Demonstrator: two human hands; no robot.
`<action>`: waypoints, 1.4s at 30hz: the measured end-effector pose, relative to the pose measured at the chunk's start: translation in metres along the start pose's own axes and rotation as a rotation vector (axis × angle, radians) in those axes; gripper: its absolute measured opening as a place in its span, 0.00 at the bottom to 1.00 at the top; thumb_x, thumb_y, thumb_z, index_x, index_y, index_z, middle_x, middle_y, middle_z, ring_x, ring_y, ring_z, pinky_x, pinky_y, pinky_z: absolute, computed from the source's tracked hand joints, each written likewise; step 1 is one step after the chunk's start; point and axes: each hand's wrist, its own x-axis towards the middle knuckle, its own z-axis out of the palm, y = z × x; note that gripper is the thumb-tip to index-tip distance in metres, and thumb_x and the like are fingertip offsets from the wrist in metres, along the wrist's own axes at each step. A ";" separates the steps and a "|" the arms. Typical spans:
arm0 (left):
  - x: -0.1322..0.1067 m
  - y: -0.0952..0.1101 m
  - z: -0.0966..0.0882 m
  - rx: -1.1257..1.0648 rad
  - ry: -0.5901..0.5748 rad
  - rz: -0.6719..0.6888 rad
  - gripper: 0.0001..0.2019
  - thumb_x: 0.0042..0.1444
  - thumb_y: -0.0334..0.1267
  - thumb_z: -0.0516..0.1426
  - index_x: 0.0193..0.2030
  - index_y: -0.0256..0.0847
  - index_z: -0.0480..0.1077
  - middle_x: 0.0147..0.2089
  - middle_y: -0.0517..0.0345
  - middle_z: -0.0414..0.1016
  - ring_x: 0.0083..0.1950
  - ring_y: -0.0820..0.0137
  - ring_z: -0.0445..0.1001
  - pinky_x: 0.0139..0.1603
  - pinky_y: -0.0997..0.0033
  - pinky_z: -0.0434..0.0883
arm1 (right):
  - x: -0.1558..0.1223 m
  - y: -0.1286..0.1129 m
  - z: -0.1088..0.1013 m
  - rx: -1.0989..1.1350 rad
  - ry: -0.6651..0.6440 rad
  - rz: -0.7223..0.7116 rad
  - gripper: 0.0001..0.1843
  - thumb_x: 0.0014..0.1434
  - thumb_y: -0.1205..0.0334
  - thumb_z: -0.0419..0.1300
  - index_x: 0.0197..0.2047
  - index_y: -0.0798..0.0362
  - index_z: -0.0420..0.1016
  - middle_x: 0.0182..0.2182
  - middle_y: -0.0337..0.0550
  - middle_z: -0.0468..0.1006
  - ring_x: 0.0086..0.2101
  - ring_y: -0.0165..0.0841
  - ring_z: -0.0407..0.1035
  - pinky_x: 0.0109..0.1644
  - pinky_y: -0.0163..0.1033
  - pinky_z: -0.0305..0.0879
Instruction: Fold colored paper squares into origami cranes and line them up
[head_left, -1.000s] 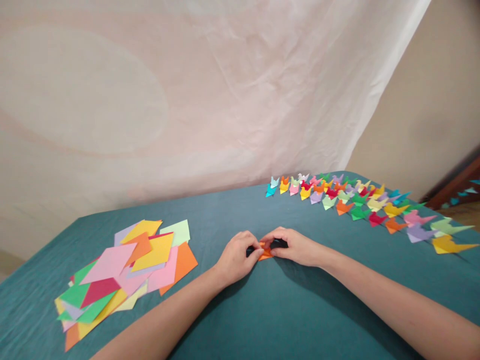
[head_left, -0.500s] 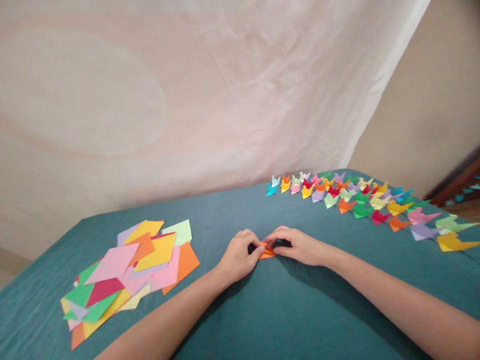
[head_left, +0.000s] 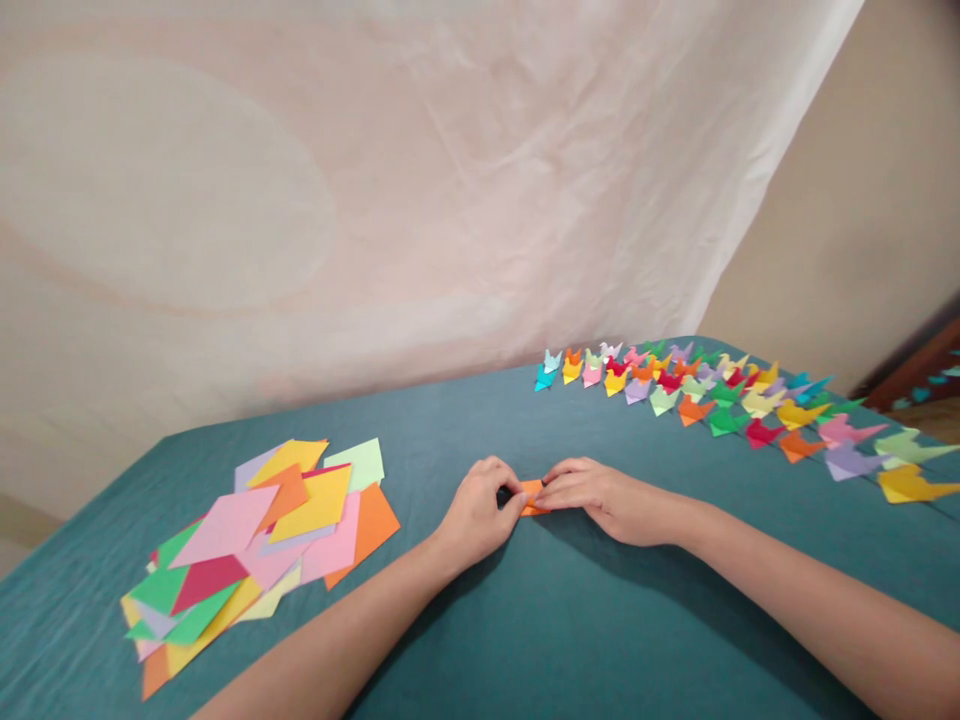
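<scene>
A small folded piece of orange origami paper (head_left: 534, 496) lies on the cloth between my two hands. My left hand (head_left: 484, 508) is closed, with thumb and fingers pinching the paper's left end. My right hand (head_left: 606, 500) reaches in from the other side, its fingers close together and pressed onto the right end of the paper. The right thumb is mostly hidden behind the hand. The fingers cover parts of the paper, so its full folded shape does not show.
A loose pile of coloured paper squares (head_left: 232, 530) spreads over the left of the teal-covered table (head_left: 480, 640). Rows of folded paper birds (head_left: 724, 421) in many colours stand at the back right. A pale curtain (head_left: 420, 200) hangs behind the table.
My right hand has turned flatter, its fingers now lying over the paper's right end instead of pinching its top. The orange paper looks flatter. My left hand has kept its place.
</scene>
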 end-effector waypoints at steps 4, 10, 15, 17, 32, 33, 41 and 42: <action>-0.001 0.000 0.000 0.013 0.002 -0.005 0.03 0.53 0.31 0.55 0.30 0.38 0.68 0.35 0.55 0.68 0.40 0.67 0.67 0.43 0.67 0.64 | -0.005 -0.001 0.006 -0.069 -0.012 0.010 0.28 0.57 0.77 0.46 0.58 0.49 0.65 0.51 0.44 0.73 0.53 0.35 0.60 0.57 0.48 0.56; -0.003 0.000 0.000 0.032 0.010 0.000 0.03 0.54 0.32 0.54 0.30 0.38 0.68 0.36 0.55 0.67 0.42 0.67 0.67 0.45 0.66 0.64 | -0.015 0.001 0.020 -0.163 0.000 0.049 0.32 0.54 0.80 0.46 0.60 0.51 0.62 0.55 0.45 0.68 0.56 0.36 0.56 0.59 0.49 0.55; -0.002 -0.001 0.001 0.069 0.016 0.002 0.01 0.55 0.31 0.54 0.33 0.38 0.67 0.37 0.55 0.68 0.42 0.67 0.66 0.45 0.66 0.65 | -0.016 0.002 0.022 -0.195 -0.003 0.048 0.32 0.54 0.79 0.47 0.60 0.51 0.62 0.55 0.46 0.68 0.56 0.36 0.56 0.59 0.49 0.56; -0.003 0.002 -0.001 0.099 0.021 0.029 0.03 0.55 0.30 0.53 0.37 0.38 0.67 0.39 0.54 0.69 0.43 0.67 0.66 0.46 0.66 0.65 | -0.015 0.001 0.021 -0.210 -0.015 0.047 0.31 0.54 0.79 0.47 0.59 0.52 0.63 0.56 0.46 0.67 0.56 0.36 0.56 0.59 0.49 0.56; -0.039 0.036 -0.006 0.741 -0.198 0.220 0.24 0.62 0.48 0.47 0.59 0.34 0.61 0.60 0.48 0.64 0.61 0.59 0.58 0.59 0.57 0.56 | -0.013 -0.002 0.019 -0.197 0.014 0.062 0.30 0.55 0.78 0.48 0.59 0.51 0.63 0.55 0.47 0.68 0.55 0.35 0.58 0.58 0.47 0.58; -0.039 0.037 -0.006 0.741 -0.206 0.213 0.25 0.62 0.49 0.46 0.59 0.35 0.60 0.61 0.48 0.63 0.61 0.59 0.58 0.59 0.57 0.56 | -0.013 -0.002 0.019 -0.200 0.015 0.062 0.30 0.55 0.78 0.48 0.60 0.51 0.63 0.55 0.47 0.68 0.55 0.35 0.58 0.57 0.47 0.58; -0.040 0.035 -0.005 0.722 -0.212 0.194 0.25 0.62 0.50 0.44 0.59 0.36 0.61 0.62 0.49 0.62 0.64 0.60 0.56 0.61 0.57 0.54 | -0.014 -0.004 0.018 -0.223 0.029 0.062 0.26 0.59 0.76 0.47 0.59 0.51 0.64 0.54 0.49 0.69 0.53 0.36 0.61 0.55 0.47 0.60; -0.040 0.035 -0.004 0.720 -0.215 0.194 0.25 0.62 0.50 0.44 0.60 0.36 0.61 0.62 0.49 0.62 0.64 0.60 0.56 0.61 0.57 0.54 | -0.014 -0.004 0.018 -0.229 0.027 0.060 0.25 0.59 0.76 0.47 0.58 0.52 0.64 0.53 0.50 0.69 0.52 0.36 0.61 0.55 0.47 0.60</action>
